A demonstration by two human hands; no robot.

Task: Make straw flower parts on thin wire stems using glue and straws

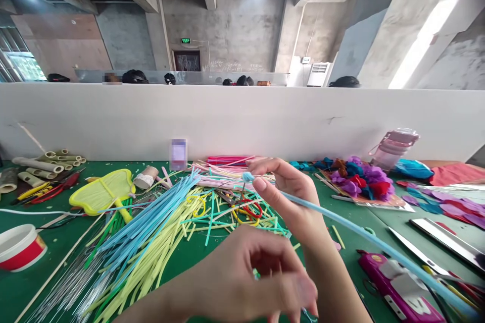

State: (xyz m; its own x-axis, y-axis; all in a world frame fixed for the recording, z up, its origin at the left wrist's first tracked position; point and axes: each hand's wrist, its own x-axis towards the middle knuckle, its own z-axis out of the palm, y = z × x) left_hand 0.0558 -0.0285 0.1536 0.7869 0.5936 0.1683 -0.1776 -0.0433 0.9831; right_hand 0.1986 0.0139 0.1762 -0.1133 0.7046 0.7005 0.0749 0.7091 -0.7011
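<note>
A light blue pipe cleaner (341, 219) is pinched between the thumb and fingers of my right hand (290, 192). Its near end is wound into a small coil at the fingertips, and a thin dark wire or stem seems to hang below it. The long tail runs down to the lower right corner. Closer to me is my left hand (242, 272), blurred, its fingers loosely curled with a gap inside and nothing visible held. Beyond it lie bundles of blue pipe cleaners (151, 222) and yellow pipe cleaners (155, 257).
Scissors (246, 212) lie among cut pieces. Left are a yellow fan-shaped item (102, 192), pliers (41, 192), bamboo pieces (45, 166) and a paper cup (22, 247). Right are felt-like petals (359, 176), a pink bottle (396, 149) and a magenta power strip (397, 285). A white partition (242, 121) stands behind.
</note>
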